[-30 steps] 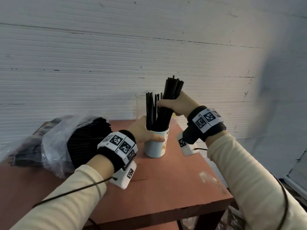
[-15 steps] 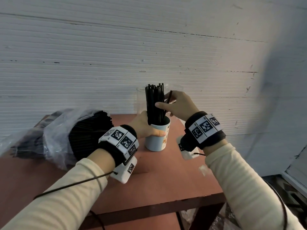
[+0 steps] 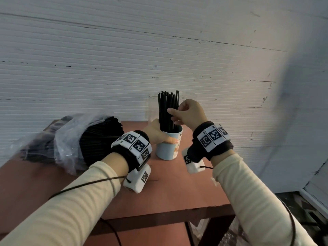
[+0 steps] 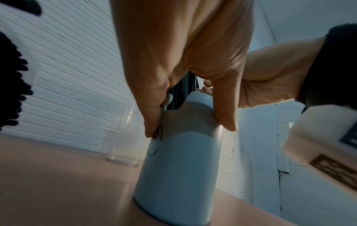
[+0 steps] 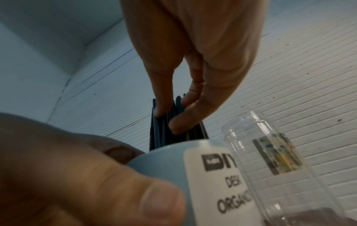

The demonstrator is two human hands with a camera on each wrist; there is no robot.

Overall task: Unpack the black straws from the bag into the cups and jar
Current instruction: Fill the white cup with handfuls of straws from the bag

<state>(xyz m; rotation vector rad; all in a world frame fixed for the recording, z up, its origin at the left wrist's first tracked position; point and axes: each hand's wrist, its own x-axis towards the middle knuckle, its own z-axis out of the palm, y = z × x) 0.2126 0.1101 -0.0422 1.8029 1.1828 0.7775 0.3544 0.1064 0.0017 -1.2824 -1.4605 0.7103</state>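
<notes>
A light blue cup (image 3: 168,150) stands on the red-brown table (image 3: 177,189), and my left hand (image 3: 159,134) grips it round its upper wall. A bundle of black straws (image 3: 166,107) stands upright in it. My right hand (image 3: 174,114) pinches that bundle halfway up, thumb on one side and fingers on the other. In the right wrist view the fingertips (image 5: 175,126) lie on the straws (image 5: 160,134) above the cup (image 5: 164,162). In the left wrist view my left hand (image 4: 189,128) clasps the cup (image 4: 179,175). At the left lies the clear bag (image 3: 69,139) full of black straws (image 3: 99,137).
A clear cup (image 3: 152,107) stands behind the blue cup on the left, and a clear jar (image 5: 270,152) stands behind it on the right. A white ribbed wall (image 3: 159,59) rises close behind the table. The table's front and right edges (image 3: 221,206) are near.
My right hand has lowered its tilted bundle into the blue cup, where the straws now stand upright together. The hand has slid down to mid-bundle. My left hand kept hold of the cup.
</notes>
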